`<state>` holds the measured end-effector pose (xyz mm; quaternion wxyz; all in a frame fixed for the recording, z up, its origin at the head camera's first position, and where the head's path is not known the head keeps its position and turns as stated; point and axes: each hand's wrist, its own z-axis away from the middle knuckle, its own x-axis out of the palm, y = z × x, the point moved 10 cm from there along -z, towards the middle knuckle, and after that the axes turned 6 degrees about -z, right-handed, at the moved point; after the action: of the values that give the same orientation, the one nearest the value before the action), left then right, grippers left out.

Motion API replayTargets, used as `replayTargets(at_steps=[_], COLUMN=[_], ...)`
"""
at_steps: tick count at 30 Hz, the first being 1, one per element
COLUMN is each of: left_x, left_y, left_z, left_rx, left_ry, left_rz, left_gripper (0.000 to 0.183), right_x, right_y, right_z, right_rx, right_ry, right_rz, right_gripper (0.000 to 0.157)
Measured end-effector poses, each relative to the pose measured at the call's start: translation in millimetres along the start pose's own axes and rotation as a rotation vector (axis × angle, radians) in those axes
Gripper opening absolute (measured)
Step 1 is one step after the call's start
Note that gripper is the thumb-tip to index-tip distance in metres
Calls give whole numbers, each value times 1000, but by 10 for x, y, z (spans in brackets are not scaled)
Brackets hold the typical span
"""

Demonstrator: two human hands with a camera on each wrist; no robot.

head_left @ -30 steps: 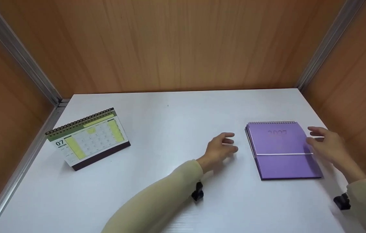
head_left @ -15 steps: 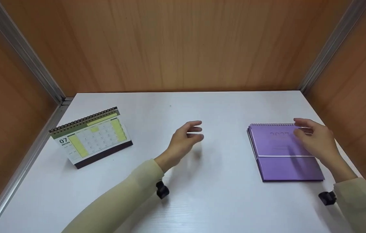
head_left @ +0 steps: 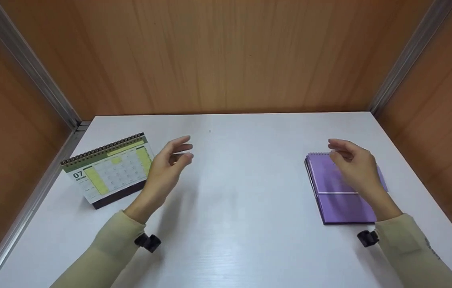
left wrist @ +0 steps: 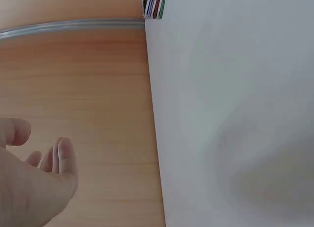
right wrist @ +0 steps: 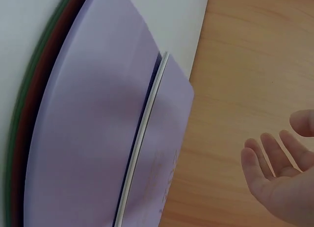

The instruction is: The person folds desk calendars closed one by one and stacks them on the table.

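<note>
Held in the air, my left hand (head_left: 161, 172) has loosely bent fingers and nothing in them. It overlaps the right edge of a standing desk calendar (head_left: 110, 172), spiral-bound, with a green top strip and "07" on its page. On the right, a purple spiral-bound notebook (head_left: 340, 208) lies flat, crossed by a thin pale band. My right hand (head_left: 358, 168) hovers over it, fingers relaxed and holding nothing. In the right wrist view the purple cover (right wrist: 93, 124) shows dark red and green edges beneath it; my right hand (right wrist: 279, 178) appears apart from it.
A white table (head_left: 238, 224) carries both items. Wood-grain panels (head_left: 226, 56) close it in at the back and both sides, with metal rails (head_left: 36, 68) at the corners. Black wrist cameras (head_left: 148, 242) hang below both sleeves.
My left hand has moved left across the table, from near the notebook to beside the calendar. My right hand has shifted left from the notebook's right edge to over its cover.
</note>
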<state>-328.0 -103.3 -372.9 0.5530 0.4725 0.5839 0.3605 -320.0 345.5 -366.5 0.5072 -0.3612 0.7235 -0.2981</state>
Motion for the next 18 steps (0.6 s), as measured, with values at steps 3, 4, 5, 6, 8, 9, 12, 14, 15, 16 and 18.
replayTargets(at_steps=[3, 4, 5, 6, 8, 9, 12, 14, 15, 16, 18], left_x=[-262, -345, -428, -514, -683, -771, -1053, -1237, -1329, -1419, -1593], left_y=[54, 74, 94, 117, 171, 195, 251, 261, 257, 253, 237], left_z=[78, 107, 134, 161, 209, 230, 293, 336, 360, 384, 428], left_rx=[33, 42, 52, 62, 84, 90, 111, 110, 103, 96, 68], left_ry=[46, 58, 70, 86, 118, 136, 207, 249, 268, 288, 321], left_rz=[-54, -76, -101, -125, -165, -181, -218, -230, -235, -237, -232], left_gripper=[45, 45, 46, 46, 46, 46, 46, 46, 47, 46, 46], right_x=[155, 209, 267, 323, 429, 483, 632, 735, 795, 853, 981], right_y=[-69, -93, -119, -146, -214, -250, -460, -576, -605, -636, -649], right_z=[-18, -25, -30, -35, -42, -43, -9, 8, 6, 3, -13], right_rx=[-19, -25, -29, -32, -47, -57, -73, -85, -87, -87, -90], right_ry=[2, -1, -7, -12, -22, -27, -49, -60, -67, -71, -83], right_rz=[-60, -77, -93, -113, -144, -154, -182, -206, -221, -235, -260], right_gripper=[31, 30, 30, 30, 30, 29, 29, 28, 28, 28, 27])
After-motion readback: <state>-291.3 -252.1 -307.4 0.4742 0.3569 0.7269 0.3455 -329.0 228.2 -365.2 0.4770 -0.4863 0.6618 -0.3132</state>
